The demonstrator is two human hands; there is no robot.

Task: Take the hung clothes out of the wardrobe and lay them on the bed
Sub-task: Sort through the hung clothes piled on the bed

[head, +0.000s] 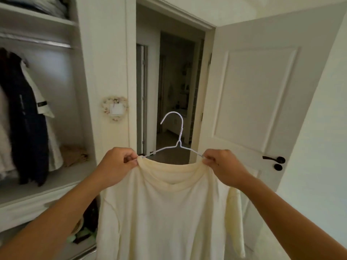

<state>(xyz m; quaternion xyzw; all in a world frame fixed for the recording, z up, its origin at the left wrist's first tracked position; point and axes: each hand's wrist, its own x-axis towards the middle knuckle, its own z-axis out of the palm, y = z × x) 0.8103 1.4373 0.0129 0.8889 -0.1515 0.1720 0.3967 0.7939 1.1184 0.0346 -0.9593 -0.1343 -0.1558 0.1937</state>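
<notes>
Shirt (165, 212) is held up between the hands, left hand (120, 164) and right hand (221, 166) each pinching collar and hanger (178, 145) (wardrobe (84, 72) leftward); grip should be kept level so nothing slips.

Soft, dim indoor light fills a pale room; the open doorway (169, 87) at twelve o'clock falls dark, the nine o'clock edge blurs, and wide-angle distortion bends the frame's edges.

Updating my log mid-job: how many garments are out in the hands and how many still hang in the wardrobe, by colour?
Cream shirt on white hanger, gripped by left hand and right hand: 1
Dark hung garment: 1
White hung garments: at least 2, overlapping, exact number unclear
Total: at least 4
</notes>
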